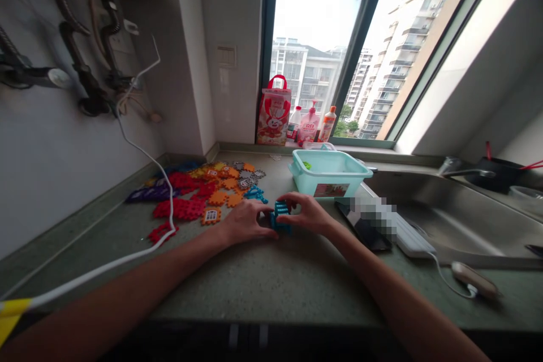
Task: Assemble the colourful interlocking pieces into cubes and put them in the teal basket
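Note:
A small blue assembly of toothed plastic building pieces stands on the counter between my hands. My left hand has its fingertips and thumb at its left side, closed on it. From the right, my right hand pinches the same assembly, fingers over its top and thumb on the near side. My fingers cover parts of it. More blue pieces lie just behind my left hand. Orange pieces, one with a window pattern, and red pieces are spread to the left.
A mint-green tub with something green inside stands behind my right hand. A dark flat device and a white power strip lie beside the sink. A white cable crosses the left side. Bottles line the windowsill.

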Demonstrator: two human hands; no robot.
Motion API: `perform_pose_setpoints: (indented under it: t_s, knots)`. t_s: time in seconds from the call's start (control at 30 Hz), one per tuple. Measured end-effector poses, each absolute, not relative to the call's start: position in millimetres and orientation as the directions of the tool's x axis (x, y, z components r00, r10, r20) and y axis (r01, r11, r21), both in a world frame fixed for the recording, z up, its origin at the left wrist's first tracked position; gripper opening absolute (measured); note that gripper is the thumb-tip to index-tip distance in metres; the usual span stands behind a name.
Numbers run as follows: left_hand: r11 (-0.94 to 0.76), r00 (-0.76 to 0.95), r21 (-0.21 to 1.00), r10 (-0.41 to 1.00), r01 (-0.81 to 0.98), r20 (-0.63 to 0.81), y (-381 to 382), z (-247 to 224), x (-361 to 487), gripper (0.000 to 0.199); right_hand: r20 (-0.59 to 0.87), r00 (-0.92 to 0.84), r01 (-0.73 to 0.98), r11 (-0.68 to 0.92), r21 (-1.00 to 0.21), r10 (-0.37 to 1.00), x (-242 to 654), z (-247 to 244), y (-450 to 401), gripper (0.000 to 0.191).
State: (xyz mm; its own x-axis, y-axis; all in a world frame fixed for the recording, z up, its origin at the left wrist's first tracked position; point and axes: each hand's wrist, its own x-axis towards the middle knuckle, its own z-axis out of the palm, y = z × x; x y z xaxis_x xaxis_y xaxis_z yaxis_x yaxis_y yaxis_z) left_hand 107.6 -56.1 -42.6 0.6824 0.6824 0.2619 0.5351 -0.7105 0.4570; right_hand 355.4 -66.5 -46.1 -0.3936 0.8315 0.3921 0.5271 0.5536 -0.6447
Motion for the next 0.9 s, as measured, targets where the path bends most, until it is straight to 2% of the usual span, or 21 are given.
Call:
perform_pose_setpoints:
  t_s: [0.27, 0.43, 0.67, 0.9]
  knots:
    - [-0.706, 0.658, 0.443, 0.696, 0.553, 0.287, -56.6, -47.4, 110.3, 0.055, 0.429, -0.433, 0.572, 0.61, -0.549, 0.793, 344.4, -32.7, -73.3, 0.042]
    - [-0.69, 0.638, 0.474, 0.71, 0.547, 0.297, -55.3, -49.5, 109.0, 0.056, 0.405, -0.425, 0.558, 0.587, -0.587, 0.809, 342.6, -39.4, -72.8, 0.042]
    - [-0.614, 0.602, 0.616, 0.753, 0.493, 0.268, -49.8, -53.1, 107.3, 0.06, 0.296, -0.392, 0.495, 0.47, -0.731, 0.871, 348.5, -49.9, -65.5, 0.054]
    - [-0.595, 0.597, 0.637, 0.762, 0.49, 0.252, -47.2, -55.4, 107.9, 0.066, 0.324, -0.381, 0.523, 0.491, -0.697, 0.866, 349.6, -51.0, -65.7, 0.053]
